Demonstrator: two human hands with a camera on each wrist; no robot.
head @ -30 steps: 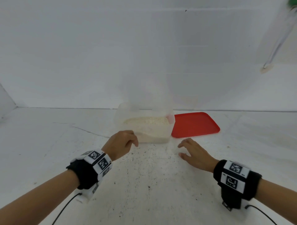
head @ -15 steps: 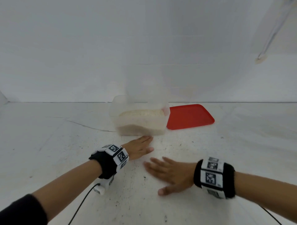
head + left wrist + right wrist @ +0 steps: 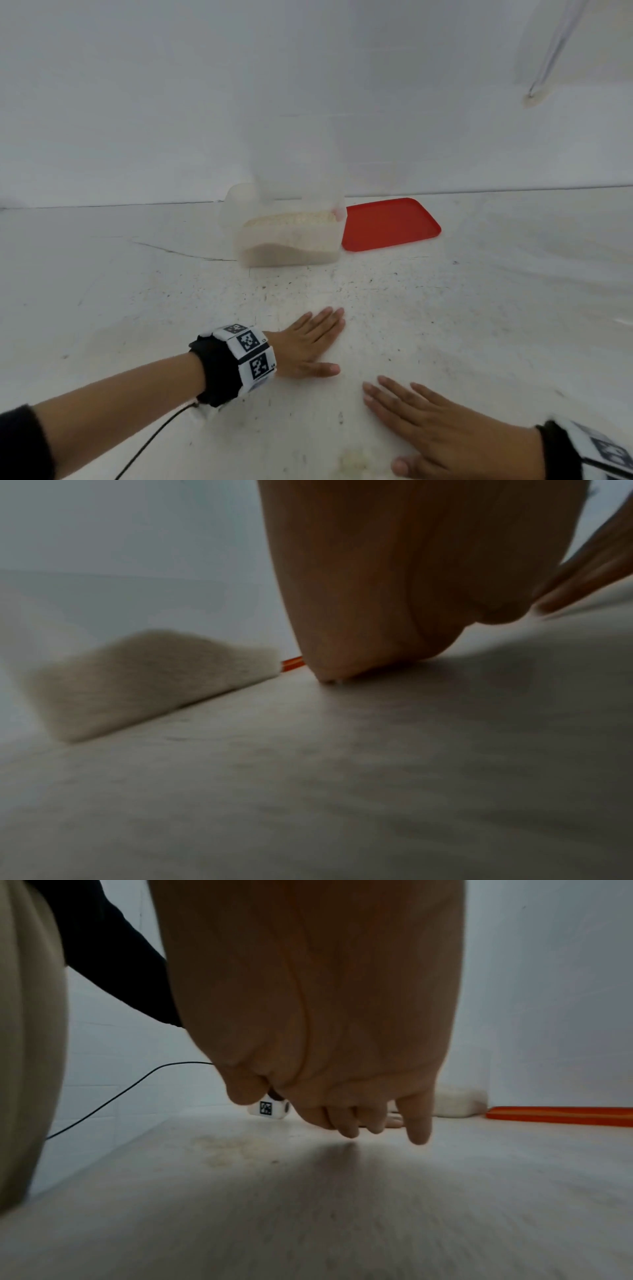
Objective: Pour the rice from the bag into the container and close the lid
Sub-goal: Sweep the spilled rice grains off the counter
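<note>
I see my left hand (image 3: 310, 344) lying flat on the white table (image 3: 445, 325), palm down, fingers straight and close together. It holds nothing. My right hand (image 3: 442, 435) is spread out too, fingers straight and a little apart, with the thumb out to the side. It holds nothing. In the right wrist view its fingers (image 3: 419, 1123) point down at the table, and I cannot tell if the tips touch it. The 2 hands are near each other but apart.

Each wrist has a black band with white squares and black patterns on it. A thin black wire (image 3: 147, 442) runs from the left band (image 3: 236, 363) toward me.

The clear container (image 3: 287, 236) sits on the table, well away from both hands. It has rice (image 3: 291, 219) in it, piled higher on one side. Its top is open. The clear bag (image 3: 294, 164) stands up out of the container, and it is very hard to see against the wall. The red lid (image 3: 388, 224) lies flat on the table, just to the right of the container and touching it or almost touching it.

The table is white with small dark specks and a thin crack (image 3: 178, 250) on the left. There is a pale yellow stain (image 3: 349, 459) near my right hand. The wall (image 3: 137, 102) behind is plain white. A clear rod-like thing (image 3: 548, 58) hangs at the top right.
</note>
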